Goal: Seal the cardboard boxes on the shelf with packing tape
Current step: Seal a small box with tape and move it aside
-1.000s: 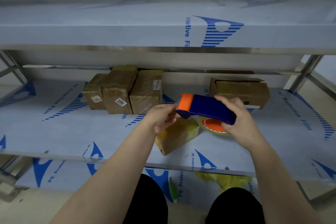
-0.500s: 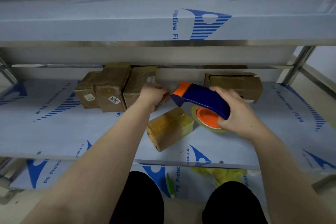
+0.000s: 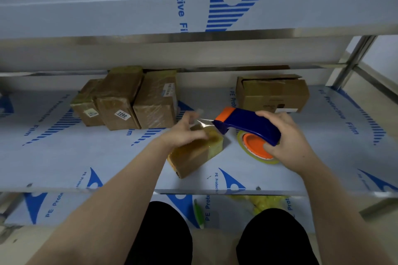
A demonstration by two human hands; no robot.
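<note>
Right now the right grip [image 3: 287, 135] is wrapping round the blue body of the tape dispenser [image 3: 247, 125], fingers curling over its top and thumb lying below, beside the orange roll hub [image 3: 255, 146]. It is holding the dispenser tilted just above the shelf [image 3: 64, 157], orange nose pointing left. A tape strip [image 3: 203, 121] is stretching from that nose to the left grip [image 3: 185, 133], which is blurring in the picture, so it only seems to be pinching the strip's free end between fingertips. That hand is hovering over the far end of the small box [image 3: 193, 154], which is lying at an angle near the shelf's front edge, glossy with yellowish tape. Three taped boxes [image 3: 120, 99] are standing side by side at the back left, the middle one showing a label [image 3: 122, 114] reading 7202. A wider box [image 3: 271, 94] with loose top flaps is sitting at the back right. Something yellow [image 3: 265, 204] is lying on the lower shelf [image 3: 43, 206].
</note>
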